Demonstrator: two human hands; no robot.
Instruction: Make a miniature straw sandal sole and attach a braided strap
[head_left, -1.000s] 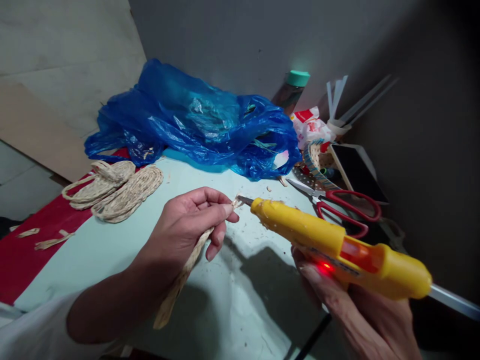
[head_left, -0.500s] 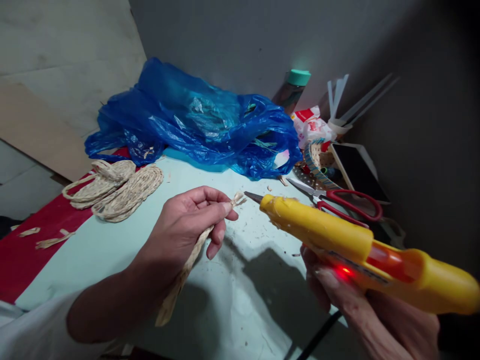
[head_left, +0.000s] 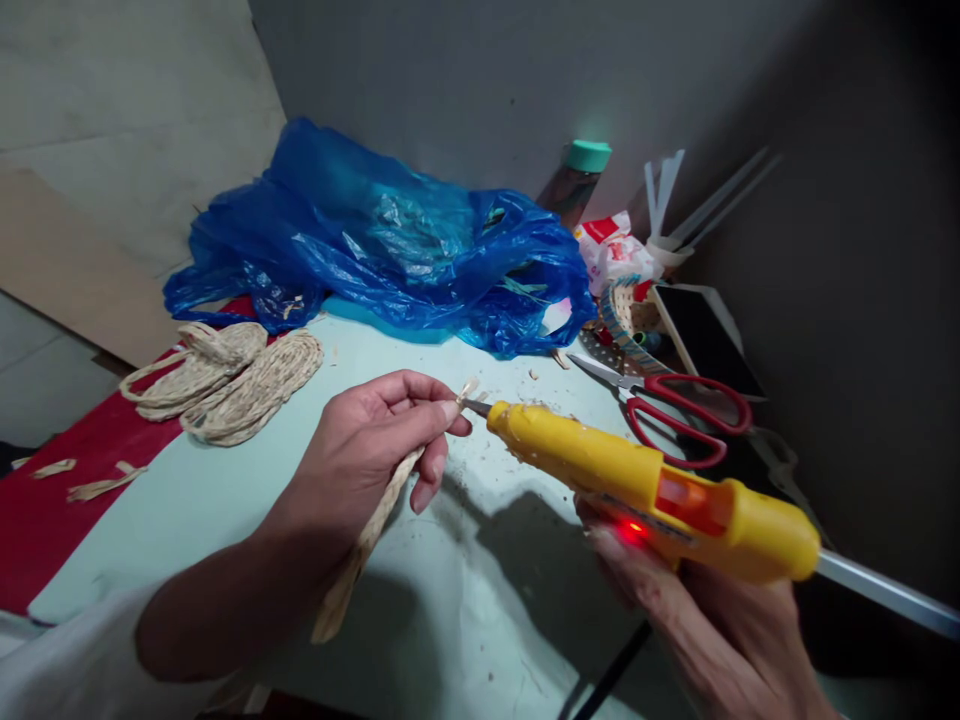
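My left hand [head_left: 397,430] pinches a braided straw strip [head_left: 371,540] between thumb and fingers. Its frayed tip pokes out past the thumb, and the other end hangs down below the wrist. My right hand [head_left: 690,600] is wrapped round the handle of a yellow hot glue gun [head_left: 585,445] with a red light glowing on its side. The dark nozzle reaches the frayed tip and seems to touch it beside my left thumb. A clear glue stick [head_left: 885,590] sticks out of the back of the gun, and a black cord hangs beneath.
Coiled straw braid [head_left: 255,390] lies at the left, near scraps on red cloth [head_left: 45,540]. A blue plastic bag [head_left: 360,240] fills the back. Red-handled scissors [head_left: 679,410], a small basket [head_left: 619,310], a dark-screened device [head_left: 712,335] and a green-capped bottle [head_left: 581,180] stand or lie at the right.
My right hand has brought the glue gun leftward, so its nozzle now meets the frayed tip. The glue stick at its rear has come into view. My left hand stays nearly still.
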